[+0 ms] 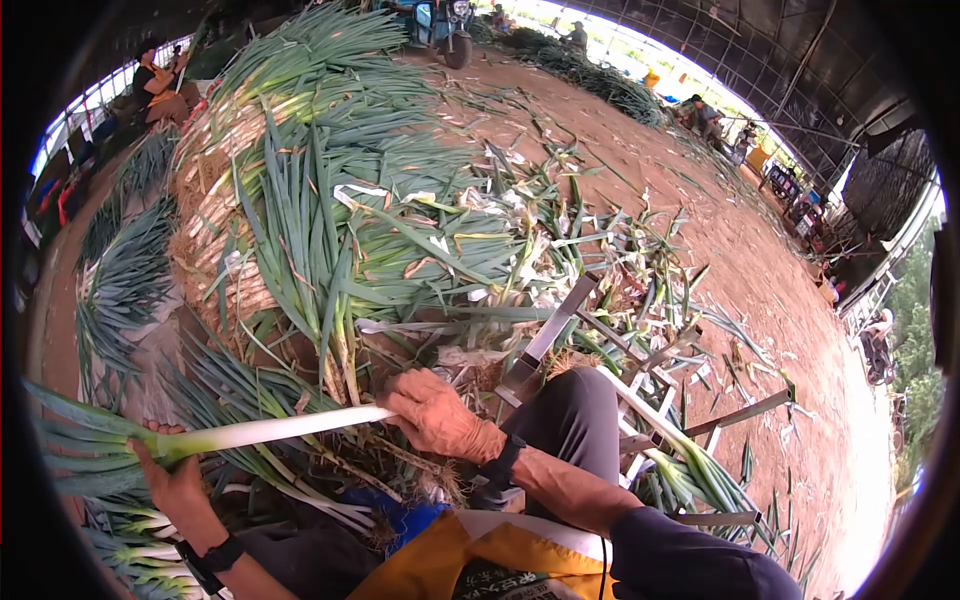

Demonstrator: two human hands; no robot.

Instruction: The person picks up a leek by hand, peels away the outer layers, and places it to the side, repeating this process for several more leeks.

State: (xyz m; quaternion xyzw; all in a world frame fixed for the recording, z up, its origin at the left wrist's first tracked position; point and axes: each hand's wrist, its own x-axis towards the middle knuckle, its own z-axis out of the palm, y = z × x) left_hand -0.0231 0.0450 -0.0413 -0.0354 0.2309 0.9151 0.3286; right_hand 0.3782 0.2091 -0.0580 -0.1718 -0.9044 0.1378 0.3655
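A long green onion (pixel 290 427) lies across both hands, its white stalk bare and its green leaves fanned out to the left. My left hand (pixel 172 480) is closed round it where the white turns green. At the other end, my right hand (pixel 430 412) has its fingers wrapped round the root end, which they hide. Just beyond the stalk are untrimmed onions (pixel 320 240) leaning on a big heap. Cleaned onions with white stalks (pixel 150 550) lie below my left hand. A metal frame (pixel 545 335) stands right of my right hand, near the knee.
Peeled leaves and scraps (pixel 560 235) litter the brown ground. Onion bundles (pixel 125 290) lie at the far left. A blue three-wheeled vehicle (pixel 437 25) stands at the back. People (pixel 704 118) sit far off near the edge of the shelter. More onions lie right of the knee.
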